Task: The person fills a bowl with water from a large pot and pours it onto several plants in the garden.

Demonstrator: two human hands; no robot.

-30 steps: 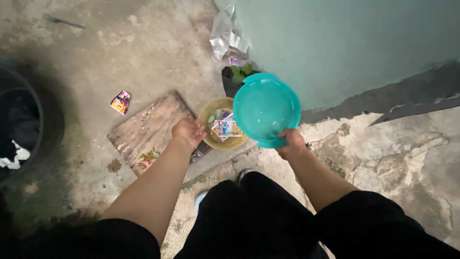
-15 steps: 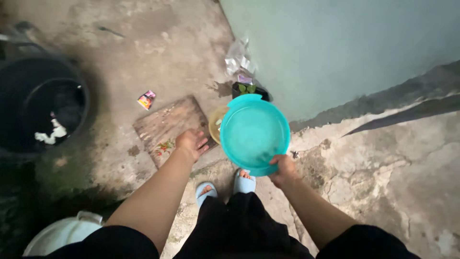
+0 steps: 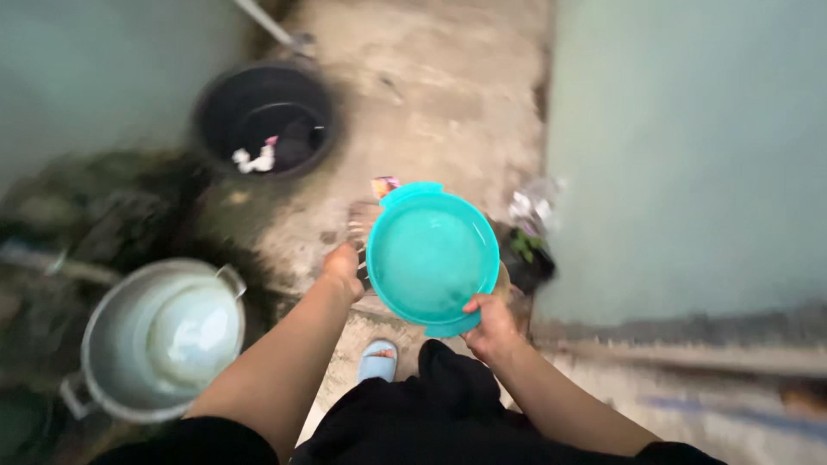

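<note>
At far left a round grey metal pot with side handles (image 3: 159, 337) stands on the wet concrete floor (image 3: 448, 103), holding pale liquid. Above it sits a black round bucket (image 3: 265, 119). The left hand (image 3: 345, 269) rests at the left rim of a round turquoise plastic basin (image 3: 431, 257), its fingers blurred, so their state cannot be told. The basin is shallow, smooth, with small tab handles, held level above the floor. The right hand (image 3: 491, 323) grips its near rim, fingers clamped on it. A small potted plant (image 3: 527, 254) sits against the pale green wall (image 3: 689, 155).
</note>
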